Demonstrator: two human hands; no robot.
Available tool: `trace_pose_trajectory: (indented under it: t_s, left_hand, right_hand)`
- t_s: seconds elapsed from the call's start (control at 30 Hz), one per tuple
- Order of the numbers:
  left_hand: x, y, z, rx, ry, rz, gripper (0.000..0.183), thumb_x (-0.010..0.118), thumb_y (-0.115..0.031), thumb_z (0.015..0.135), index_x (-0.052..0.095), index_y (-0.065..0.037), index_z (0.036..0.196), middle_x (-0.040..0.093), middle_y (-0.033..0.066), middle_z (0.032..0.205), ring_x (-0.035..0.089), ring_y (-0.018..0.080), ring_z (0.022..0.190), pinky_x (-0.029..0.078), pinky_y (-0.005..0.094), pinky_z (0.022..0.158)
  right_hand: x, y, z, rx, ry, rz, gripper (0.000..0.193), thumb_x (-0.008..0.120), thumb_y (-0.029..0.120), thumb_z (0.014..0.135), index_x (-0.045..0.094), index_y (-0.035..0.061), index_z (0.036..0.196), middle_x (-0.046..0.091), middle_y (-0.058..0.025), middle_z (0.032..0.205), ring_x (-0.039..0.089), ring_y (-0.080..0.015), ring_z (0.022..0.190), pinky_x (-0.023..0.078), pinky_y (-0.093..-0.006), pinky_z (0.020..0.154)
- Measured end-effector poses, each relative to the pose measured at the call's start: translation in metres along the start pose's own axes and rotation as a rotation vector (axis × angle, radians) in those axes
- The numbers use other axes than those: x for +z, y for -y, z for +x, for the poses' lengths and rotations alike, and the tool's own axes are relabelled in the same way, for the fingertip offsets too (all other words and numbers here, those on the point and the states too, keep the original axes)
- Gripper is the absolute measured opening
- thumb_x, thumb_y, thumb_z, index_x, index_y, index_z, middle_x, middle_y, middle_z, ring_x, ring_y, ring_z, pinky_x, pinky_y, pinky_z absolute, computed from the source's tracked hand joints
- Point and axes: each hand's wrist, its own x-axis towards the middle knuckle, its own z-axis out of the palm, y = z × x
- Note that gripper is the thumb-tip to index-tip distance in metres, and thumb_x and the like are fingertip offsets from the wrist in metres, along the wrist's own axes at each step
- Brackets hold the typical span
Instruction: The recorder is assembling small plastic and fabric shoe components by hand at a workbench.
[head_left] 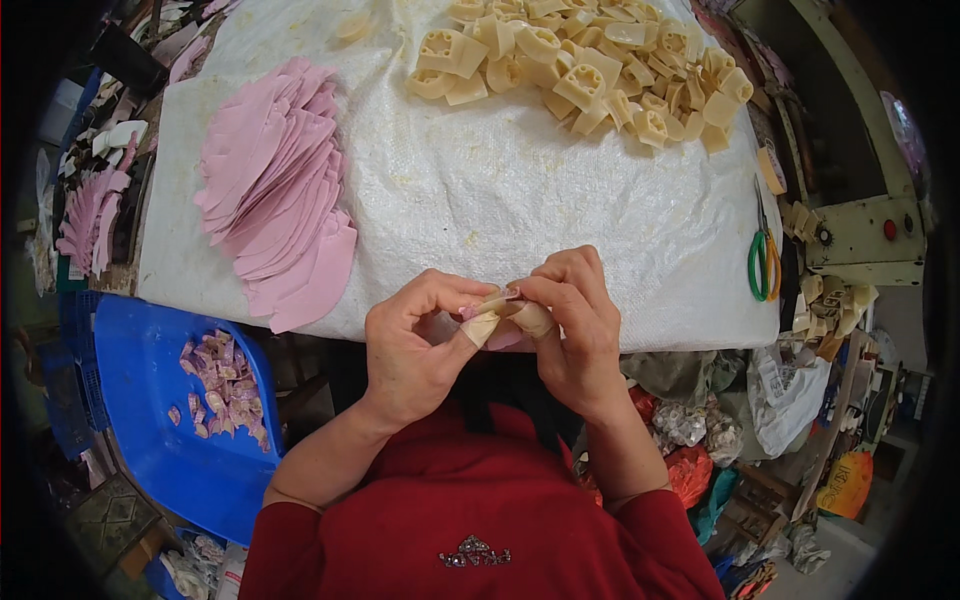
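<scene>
Close to the table's front edge, my left hand (pixel 420 335) and my right hand (pixel 575 325) pinch one small cream moulded piece (pixel 497 300) with a bit of pink sheet material at it. Both thumbs wear pale wrappings. The fingers cover most of the piece, so how the pink and cream parts meet cannot be made out. To the left lies a fanned stack of pink cut sheets (pixel 285 190). Farther off, toward the right, is a heap of cream moulded pieces (pixel 600 70) with flat tabs and hollow ends.
A white woven sheet (pixel 440 190) covers the table. Scissors (pixel 764 262) with green and orange handles lie at its right edge. A blue tub (pixel 170 400) below the left side holds small pink-and-cream pieces. Bags and clutter crowd the floor at right, near a machine cabinet (pixel 870 235).
</scene>
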Motion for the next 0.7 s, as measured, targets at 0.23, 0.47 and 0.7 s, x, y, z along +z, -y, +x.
trace_pose_trajectory:
  t_s: [0.23,0.47,0.7]
  left_hand:
    - [-0.006,0.001,0.002,-0.056,0.15,-0.041,0.01,0.068,0.0,0.08,0.059,0.0,0.085,0.065,0.0122,0.093,0.061,0.0133,0.086,0.049,0.0252,0.076]
    - [-0.005,-0.005,0.009,-0.106,0.112,-0.127,0.009,0.066,0.001,0.082,0.058,0.001,0.086,0.064,0.0125,0.097,0.061,0.0136,0.088,0.049,0.0257,0.079]
    - [-0.006,-0.017,0.013,0.362,0.078,0.529,0.014,0.074,-0.001,0.07,0.064,-0.006,0.079,0.059,0.0136,0.112,0.054,0.0278,0.107,0.045,0.0356,0.085]
  right_hand:
    - [-0.016,-0.012,0.013,-0.023,0.353,0.177,0.015,0.066,0.008,0.072,0.058,0.0049,0.084,0.05,-0.0081,0.082,0.046,-0.0273,0.079,0.038,-0.0374,0.072]
    - [-0.001,-0.019,-0.002,0.241,-0.005,0.735,0.039,0.052,0.039,0.094,0.06,0.0021,0.102,0.054,-0.0034,0.082,0.048,-0.0195,0.09,0.04,-0.0343,0.082]
    - [-0.014,-0.018,0.0,0.663,0.287,0.921,0.031,0.058,0.022,0.093,0.056,-0.0007,0.115,0.065,-0.0113,0.104,0.061,-0.0153,0.093,0.049,-0.0302,0.083]
